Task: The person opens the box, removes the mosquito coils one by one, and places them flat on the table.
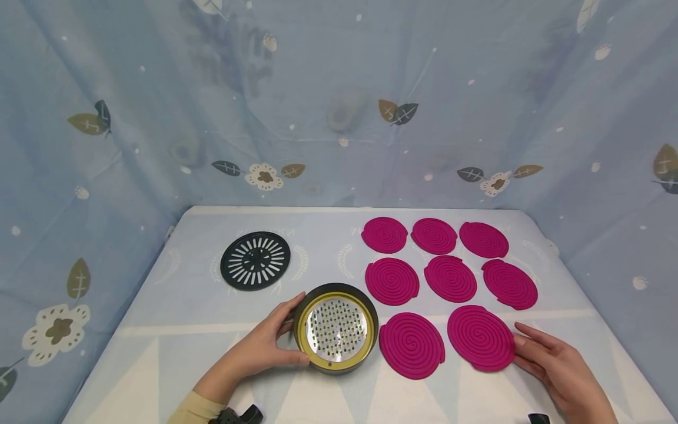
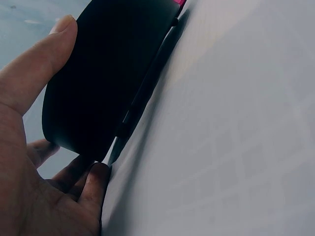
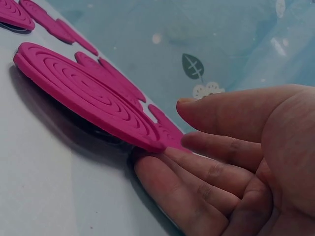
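Observation:
In the head view my left hand [image 1: 272,338] grips the side of a round black mosquito coil holder [image 1: 300,330], thumb at the near rim and fingers round the far side. Inside the holder are a yellow ring and a silver studded plate [image 1: 337,330]. Its dark wall [image 2: 93,73] fills much of the left wrist view. My right hand [image 1: 553,365] touches the right edge of a magenta mosquito coil [image 1: 480,337]. In the right wrist view its fingertips [image 3: 152,169] are right at the rim of that coil [image 3: 88,91], with the uppermost finger apart from it.
Several more magenta coils [image 1: 392,281] lie in rows behind and beside the touched one. A black slotted lid [image 1: 226,266] lies at the back left of the cloth-covered table [image 1: 175,294]. A blue patterned curtain [image 1: 328,70] encloses the back and sides.

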Action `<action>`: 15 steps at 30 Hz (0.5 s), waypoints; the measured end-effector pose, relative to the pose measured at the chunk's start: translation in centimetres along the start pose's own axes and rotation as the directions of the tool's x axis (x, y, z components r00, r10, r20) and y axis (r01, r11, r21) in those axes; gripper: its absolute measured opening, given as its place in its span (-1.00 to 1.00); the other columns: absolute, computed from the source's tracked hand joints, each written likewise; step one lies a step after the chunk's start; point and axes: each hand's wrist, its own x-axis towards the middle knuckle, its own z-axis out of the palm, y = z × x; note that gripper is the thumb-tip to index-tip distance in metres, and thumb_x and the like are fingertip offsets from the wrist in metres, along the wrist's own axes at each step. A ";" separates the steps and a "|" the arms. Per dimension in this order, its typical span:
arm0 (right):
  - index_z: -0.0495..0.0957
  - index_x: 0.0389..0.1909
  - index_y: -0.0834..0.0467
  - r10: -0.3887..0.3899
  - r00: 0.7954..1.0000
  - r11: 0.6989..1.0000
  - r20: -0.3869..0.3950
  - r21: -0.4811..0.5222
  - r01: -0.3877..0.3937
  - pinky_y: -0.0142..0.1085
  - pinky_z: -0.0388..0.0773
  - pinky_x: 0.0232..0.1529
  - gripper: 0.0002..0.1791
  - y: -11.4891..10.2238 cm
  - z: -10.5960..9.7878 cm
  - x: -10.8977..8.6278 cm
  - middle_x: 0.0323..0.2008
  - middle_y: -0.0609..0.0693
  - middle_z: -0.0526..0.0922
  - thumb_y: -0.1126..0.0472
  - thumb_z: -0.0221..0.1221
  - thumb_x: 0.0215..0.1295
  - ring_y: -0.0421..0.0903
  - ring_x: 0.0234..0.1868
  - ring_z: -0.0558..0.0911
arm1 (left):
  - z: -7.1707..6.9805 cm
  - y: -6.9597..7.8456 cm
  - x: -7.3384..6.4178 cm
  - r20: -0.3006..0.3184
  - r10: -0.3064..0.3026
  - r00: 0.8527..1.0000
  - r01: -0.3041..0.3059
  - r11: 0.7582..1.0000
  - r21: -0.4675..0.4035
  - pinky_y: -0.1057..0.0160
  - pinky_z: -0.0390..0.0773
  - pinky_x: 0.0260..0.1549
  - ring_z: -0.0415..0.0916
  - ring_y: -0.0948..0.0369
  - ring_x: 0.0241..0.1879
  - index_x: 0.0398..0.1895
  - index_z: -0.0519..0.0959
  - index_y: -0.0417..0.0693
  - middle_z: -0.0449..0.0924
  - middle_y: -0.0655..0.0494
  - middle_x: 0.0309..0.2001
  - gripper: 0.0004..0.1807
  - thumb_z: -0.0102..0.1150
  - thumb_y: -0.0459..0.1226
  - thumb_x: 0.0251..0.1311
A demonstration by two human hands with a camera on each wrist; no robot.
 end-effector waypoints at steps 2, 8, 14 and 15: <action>0.65 -0.01 -0.17 0.007 1.000 1.000 -0.005 0.000 -0.007 -0.22 0.67 -0.01 -0.71 -0.1 -0.1 -0.1 -0.06 -0.21 0.69 0.26 0.24 0.37 -0.23 -0.04 0.67 | 0.0 0.0 0.1 0.000 -0.004 1.000 0.004 1.000 0.000 0.22 0.28 0.37 0.05 0.23 0.44 0.58 0.04 0.15 0.09 0.23 0.48 0.29 0.66 -0.05 -0.25; 0.63 0.01 -0.19 0.011 1.000 1.000 -0.011 0.004 -0.011 -0.21 0.66 0.00 -0.69 -0.1 -0.5 -0.3 -0.05 -0.17 0.70 0.27 0.23 0.38 -0.23 -0.03 0.67 | 0.1 0.0 0.1 0.004 0.000 1.000 0.000 1.000 -0.006 0.22 0.29 0.37 0.06 0.18 0.45 0.58 0.03 0.14 0.08 0.19 0.48 0.28 0.66 -0.07 -0.23; 0.59 0.03 -0.23 0.006 1.000 1.000 -0.006 0.024 -0.006 -0.19 0.65 0.00 -0.67 -0.1 -0.7 -0.3 -0.06 -0.10 0.71 0.27 0.21 0.39 -0.19 -0.02 0.68 | 0.0 -0.1 0.1 0.004 0.023 1.000 -0.023 1.000 -0.011 0.18 0.29 0.37 0.08 0.11 0.45 0.58 0.03 0.09 0.09 0.12 0.49 0.26 0.65 -0.09 -0.20; 0.58 0.05 -0.22 0.005 1.000 1.000 -0.012 0.021 -0.005 -0.19 0.65 0.00 -0.66 -0.1 -0.7 -0.4 -0.06 -0.10 0.71 0.27 0.22 0.39 -0.19 -0.02 0.68 | 0.0 -0.1 0.1 0.005 0.027 1.000 -0.027 1.000 -0.012 0.17 0.29 0.37 0.07 0.10 0.45 0.58 0.03 0.09 0.09 0.12 0.49 0.26 0.65 -0.09 -0.20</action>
